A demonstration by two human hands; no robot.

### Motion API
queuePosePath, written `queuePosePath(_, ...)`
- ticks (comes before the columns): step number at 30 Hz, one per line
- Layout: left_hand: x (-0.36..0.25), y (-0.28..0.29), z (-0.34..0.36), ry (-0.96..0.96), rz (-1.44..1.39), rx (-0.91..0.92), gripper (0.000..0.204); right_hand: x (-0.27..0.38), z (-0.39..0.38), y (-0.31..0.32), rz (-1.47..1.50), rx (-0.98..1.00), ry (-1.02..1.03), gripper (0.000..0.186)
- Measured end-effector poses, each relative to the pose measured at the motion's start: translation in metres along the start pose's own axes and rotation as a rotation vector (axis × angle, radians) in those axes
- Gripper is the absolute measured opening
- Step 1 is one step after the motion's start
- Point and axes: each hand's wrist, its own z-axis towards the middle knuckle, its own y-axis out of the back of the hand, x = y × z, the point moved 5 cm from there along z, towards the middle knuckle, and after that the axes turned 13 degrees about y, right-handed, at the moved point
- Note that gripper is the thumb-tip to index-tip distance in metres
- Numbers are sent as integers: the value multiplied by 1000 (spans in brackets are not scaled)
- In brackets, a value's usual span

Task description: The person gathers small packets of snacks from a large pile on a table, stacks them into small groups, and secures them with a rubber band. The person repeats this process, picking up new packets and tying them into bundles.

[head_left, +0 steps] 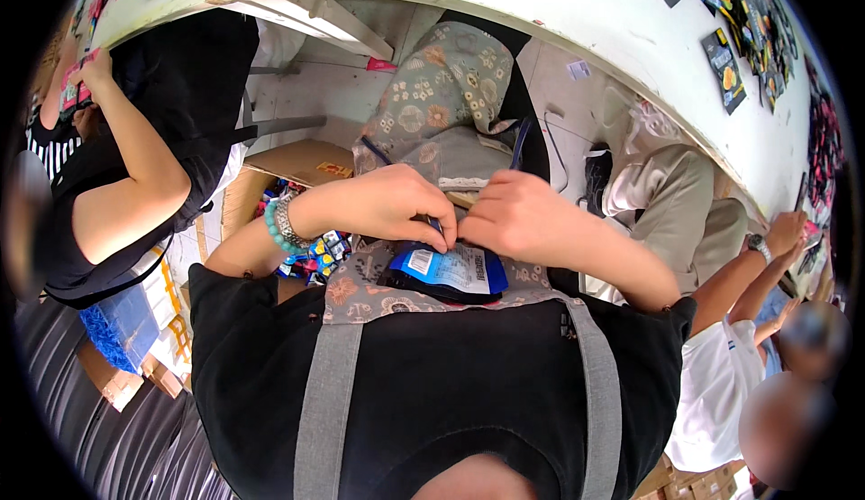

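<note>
Close to my body, above the lap of my flowered apron (pixel 432 86), is a blue printed packaging card (pixel 450 268) with a barcode on it. Something black shows under its lower edge; what it is I cannot make out. My left hand (pixel 405 207), with a beaded bracelet at the wrist, pinches at the card's upper edge, and a small dark bit shows between thumb and forefinger. My right hand (pixel 514 216) is closed beside it, its fingertips at the same edge. The two hands almost meet, and the right fingers are partly hidden.
An open cardboard box (pixel 311 162) with colourful packs (pixel 324 257) stands left of my lap. Ahead curves a white table (pixel 541 13), with black carded packs (pixel 723 68) at its right. Co-workers sit on both sides: a bare arm (pixel 135 158) left, a watch-wearing hand (pixel 782 234) right.
</note>
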Motion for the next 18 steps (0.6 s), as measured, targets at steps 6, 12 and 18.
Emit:
queuePosePath(6,15,-6,-1,158,-68,-139,27,10,0,-4,-156,-260,56,13)
queuePosePath(12,3,2,-12,78,-40,-574,49,15,-7,-6,-330,-402,151,20)
queuePosePath(18,3,-10,-21,192,276,-577,30,13,-8,-4,-468,-475,243,17)
